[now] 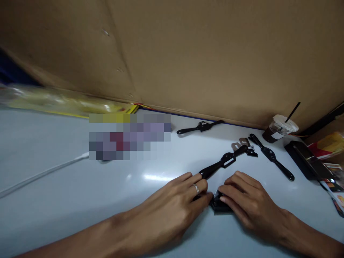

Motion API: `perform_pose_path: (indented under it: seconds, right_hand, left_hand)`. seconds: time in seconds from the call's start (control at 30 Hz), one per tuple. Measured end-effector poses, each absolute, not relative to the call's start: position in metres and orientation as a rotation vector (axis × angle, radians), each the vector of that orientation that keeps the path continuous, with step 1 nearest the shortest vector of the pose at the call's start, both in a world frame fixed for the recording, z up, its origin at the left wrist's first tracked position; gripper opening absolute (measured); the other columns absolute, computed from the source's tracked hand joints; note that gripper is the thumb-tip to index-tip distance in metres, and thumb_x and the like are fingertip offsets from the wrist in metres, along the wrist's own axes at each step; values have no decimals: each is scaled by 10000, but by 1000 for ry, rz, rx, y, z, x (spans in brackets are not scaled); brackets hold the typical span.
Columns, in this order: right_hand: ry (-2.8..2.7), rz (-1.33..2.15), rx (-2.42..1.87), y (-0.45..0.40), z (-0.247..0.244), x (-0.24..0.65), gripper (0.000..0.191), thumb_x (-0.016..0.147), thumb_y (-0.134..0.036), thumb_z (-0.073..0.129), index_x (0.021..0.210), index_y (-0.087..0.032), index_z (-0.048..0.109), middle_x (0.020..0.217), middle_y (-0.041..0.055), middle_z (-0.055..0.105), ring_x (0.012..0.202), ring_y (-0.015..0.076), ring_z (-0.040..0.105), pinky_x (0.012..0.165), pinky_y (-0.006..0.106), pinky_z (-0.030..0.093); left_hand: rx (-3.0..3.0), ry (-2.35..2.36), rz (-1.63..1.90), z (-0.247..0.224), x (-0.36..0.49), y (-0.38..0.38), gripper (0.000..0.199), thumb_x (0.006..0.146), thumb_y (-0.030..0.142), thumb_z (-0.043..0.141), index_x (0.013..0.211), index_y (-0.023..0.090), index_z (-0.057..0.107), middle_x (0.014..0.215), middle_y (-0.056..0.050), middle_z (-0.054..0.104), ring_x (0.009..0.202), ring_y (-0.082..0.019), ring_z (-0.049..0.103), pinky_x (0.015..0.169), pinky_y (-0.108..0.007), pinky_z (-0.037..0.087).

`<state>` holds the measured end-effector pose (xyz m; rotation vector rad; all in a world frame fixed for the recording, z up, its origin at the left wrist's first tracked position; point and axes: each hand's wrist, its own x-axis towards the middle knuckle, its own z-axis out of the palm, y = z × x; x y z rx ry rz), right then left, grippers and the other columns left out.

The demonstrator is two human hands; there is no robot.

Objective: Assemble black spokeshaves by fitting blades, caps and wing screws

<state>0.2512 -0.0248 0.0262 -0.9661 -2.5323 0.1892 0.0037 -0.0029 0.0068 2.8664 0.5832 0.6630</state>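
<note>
My left hand (185,200), a ring on one finger, is closed at the left end of a black block-like piece (222,208) on the table. My right hand (245,200) pinches at the top of that piece, where a small greyish sliver shows between the fingers; the fingers hide most of it. Just beyond my hands lies a black spokeshave body (215,168) with an open slot. Near its far end are flat metal blades (237,146) and a small black clamp part (252,153). Another spokeshave body (270,154) lies to the right.
Farther back lies a spokeshave (203,126) with its metal parts fitted. A lidded cup with a straw (278,129) stands by the cardboard wall (188,53). Dark flat objects (303,159) and packets (328,145) are at right; a white cable (45,172) and yellow plastic-wrapped packaging (67,102) at left.
</note>
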Motion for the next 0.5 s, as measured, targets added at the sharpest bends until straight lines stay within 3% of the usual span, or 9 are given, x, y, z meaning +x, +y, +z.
perform_pose_path:
  seconds: [0.1, 0.27, 0.5]
  right_hand:
    - [-2557, 29, -852, -23, 23, 253, 208, 1033, -92, 496, 987, -122, 697, 859, 89, 665, 756, 199, 542, 677, 342, 458]
    - [-2350, 416, -1101, -24, 22, 254, 159, 1057, -234, 553, 967, -183, 674, 883, 42, 651, 811, 177, 588, 707, 318, 483]
    - [-2496, 343, -1038, -29, 29, 250, 198, 1043, -180, 511, 965, -177, 694, 839, 37, 572, 759, 175, 524, 669, 323, 433]
  left_hand:
    - [2868, 601, 666, 7, 5, -3, 275, 859, -8, 552, 1064, 156, 633, 932, -38, 631, 795, -191, 586, 747, -331, 478]
    - [2857, 606, 704, 7, 6, -1, 313, 869, -20, 528, 1100, 157, 644, 919, -40, 638, 807, -198, 587, 730, -327, 487]
    - [2843, 603, 690, 7, 6, -1, 337, 860, -18, 523, 1120, 158, 645, 927, -44, 640, 820, -211, 588, 742, -343, 492]
